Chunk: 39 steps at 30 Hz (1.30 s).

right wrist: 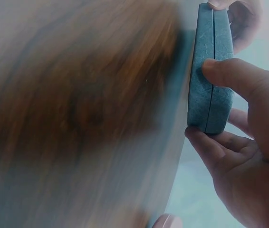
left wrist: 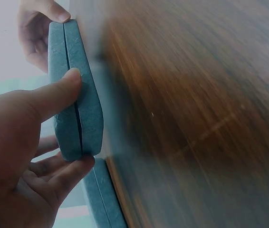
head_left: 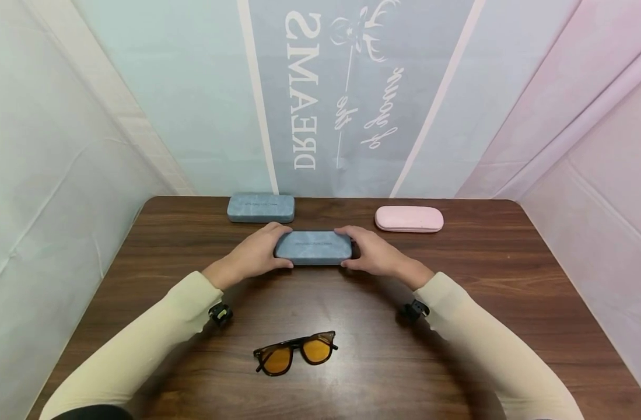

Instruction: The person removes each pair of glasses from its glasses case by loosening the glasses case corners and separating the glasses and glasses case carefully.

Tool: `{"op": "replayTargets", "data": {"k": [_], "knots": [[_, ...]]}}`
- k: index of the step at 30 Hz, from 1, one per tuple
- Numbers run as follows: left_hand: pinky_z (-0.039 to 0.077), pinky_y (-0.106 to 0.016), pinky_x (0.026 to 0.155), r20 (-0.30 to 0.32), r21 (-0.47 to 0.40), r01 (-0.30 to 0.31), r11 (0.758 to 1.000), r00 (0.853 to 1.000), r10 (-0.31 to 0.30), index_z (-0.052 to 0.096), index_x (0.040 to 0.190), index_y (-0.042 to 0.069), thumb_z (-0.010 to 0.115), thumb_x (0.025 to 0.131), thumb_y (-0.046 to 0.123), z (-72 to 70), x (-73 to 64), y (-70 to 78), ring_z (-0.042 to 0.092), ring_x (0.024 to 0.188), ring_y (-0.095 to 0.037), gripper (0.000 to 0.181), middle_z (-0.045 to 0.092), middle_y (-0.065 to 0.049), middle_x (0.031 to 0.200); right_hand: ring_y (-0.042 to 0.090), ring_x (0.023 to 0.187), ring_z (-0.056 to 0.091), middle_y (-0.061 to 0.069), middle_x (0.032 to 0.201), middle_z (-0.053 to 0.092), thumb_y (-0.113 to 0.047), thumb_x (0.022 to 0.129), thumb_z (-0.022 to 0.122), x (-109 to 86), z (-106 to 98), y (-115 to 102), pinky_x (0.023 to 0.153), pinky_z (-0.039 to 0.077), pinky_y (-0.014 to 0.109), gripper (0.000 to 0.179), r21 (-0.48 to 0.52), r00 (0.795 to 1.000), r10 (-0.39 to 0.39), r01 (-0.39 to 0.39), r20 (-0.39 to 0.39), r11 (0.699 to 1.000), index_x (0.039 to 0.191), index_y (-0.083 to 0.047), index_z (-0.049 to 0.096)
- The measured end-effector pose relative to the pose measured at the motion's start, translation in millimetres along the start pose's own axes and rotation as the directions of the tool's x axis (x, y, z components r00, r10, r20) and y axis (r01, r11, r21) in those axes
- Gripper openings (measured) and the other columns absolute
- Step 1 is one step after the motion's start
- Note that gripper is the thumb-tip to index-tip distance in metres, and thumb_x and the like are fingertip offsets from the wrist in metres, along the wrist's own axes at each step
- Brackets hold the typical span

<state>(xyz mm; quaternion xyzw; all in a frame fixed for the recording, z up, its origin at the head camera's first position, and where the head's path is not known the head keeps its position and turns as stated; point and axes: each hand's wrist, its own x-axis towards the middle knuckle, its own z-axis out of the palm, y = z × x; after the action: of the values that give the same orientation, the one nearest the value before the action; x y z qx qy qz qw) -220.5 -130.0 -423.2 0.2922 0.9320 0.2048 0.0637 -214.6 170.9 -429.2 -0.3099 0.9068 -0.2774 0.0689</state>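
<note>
Both hands hold a closed blue-grey glasses case (head_left: 314, 248), one at each end, close over the table. My left hand (head_left: 254, 252) grips the left end, its thumb on the near side and fingers round the far side. At the opposite end, my right hand (head_left: 377, 253) grips it the same way. The seam between lid and base runs along the near side of the case (left wrist: 91, 109) in the left wrist view. Nearer the body lies a pair of black-framed sunglasses (head_left: 296, 352) with orange lenses, apart from both hands.
Behind the left hand, a second blue-grey glasses case (head_left: 261, 208) lies at the table's back edge. A pink glasses case (head_left: 409, 219) lies at the back right. The brown wooden table (head_left: 488, 280) is bordered by printed cloth hangings (head_left: 205, 105).
</note>
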Motion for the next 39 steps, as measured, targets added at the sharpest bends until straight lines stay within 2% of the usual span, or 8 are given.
{"op": "replayTargets", "data": {"k": [14,19,23,39], "knots": [[0.047,-0.043,0.103,0.007,-0.019,-0.039,0.999,0.999,0.039,0.051,0.143,-0.001,0.085,0.084,0.039,13.8,16.0,12.0,0.057,0.123,-0.028,0.078,0.055,-0.015,0.137,0.033,0.133,0.051,0.020,0.147,0.051,-0.011,0.087,0.082,-23.5,-6.3,18.2,0.104,0.047,0.048,0.071,0.041,0.999,-0.008,0.009,-0.034,0.999,0.147,0.003,0.046],[0.047,-0.042,0.102,-0.008,-0.033,-0.059,0.998,0.998,0.059,0.054,0.141,0.000,0.087,0.082,0.039,19.8,20.9,15.0,0.058,0.120,-0.026,0.078,0.057,-0.013,0.133,0.032,0.134,0.051,0.019,0.148,0.051,-0.011,0.087,0.082,-30.6,-8.0,25.6,0.105,0.046,0.048,0.072,0.065,1.000,-0.002,0.004,-0.029,0.998,0.147,0.003,0.046],[0.047,-0.040,0.103,0.003,-0.022,-0.076,0.997,0.997,0.076,0.053,0.141,0.001,0.086,0.082,0.042,26.1,24.6,15.7,0.057,0.120,-0.025,0.079,0.057,-0.013,0.133,0.034,0.135,0.050,0.020,0.147,0.051,-0.010,0.087,0.082,-35.2,-7.9,31.1,0.105,0.045,0.049,0.072,0.061,1.000,-0.001,0.002,-0.025,0.998,0.147,0.004,0.046],[0.046,-0.039,0.103,-0.006,-0.040,-0.107,0.993,0.994,0.107,0.052,0.142,0.002,0.086,0.082,0.042,35.6,32.5,19.6,0.056,0.119,-0.024,0.079,0.055,-0.011,0.132,0.032,0.133,0.052,0.019,0.146,0.052,-0.009,0.085,0.083,-41.8,-7.7,40.4,0.106,0.044,0.049,0.071,0.050,0.999,0.012,-0.010,-0.034,0.999,0.146,0.002,0.047]]}}
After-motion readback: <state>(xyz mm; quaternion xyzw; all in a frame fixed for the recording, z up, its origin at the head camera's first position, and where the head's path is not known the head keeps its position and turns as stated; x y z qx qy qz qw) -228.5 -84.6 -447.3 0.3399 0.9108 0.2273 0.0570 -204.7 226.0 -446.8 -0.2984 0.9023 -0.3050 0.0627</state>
